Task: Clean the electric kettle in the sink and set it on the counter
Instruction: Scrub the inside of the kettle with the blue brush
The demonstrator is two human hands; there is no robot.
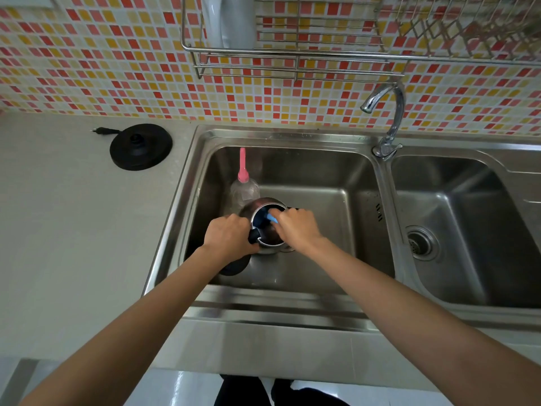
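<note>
Closest in, the left hand (228, 238) has its fingers curled round the black handle of the kettle (257, 205), and the right hand (295, 227) is closed on a blue brush (270, 218) poked down into the open mouth. The kettle sits in the left basin of the sink (263, 300), roughly over the drain by the look of it. So I'd call this mid-scrub, nowhere near the counter (73, 230) bit yet. Main worry for me is grip: wet steel plus a scrubbing push from the right could twist the thing out of that one-handed hold and bang it on the basin. There's a dark round shape under the left wrist, can't tell if it's the lid or something else, but if it's a hinged lid it could get levered against the sink wall. Just behind the kettle, touching or near enough, is a clear bottle (244, 191) with a pink nozzle, and one shove forward probably tips it over. Further back on the counter is the base (140, 147) with its plug (101, 131) lying loose, well clear of the basin, but a dripping kettle dropped straight on it would be bad news for the contacts. The tap (389, 112) looks off; if it's opened hard, water could get at the underside connector
</note>
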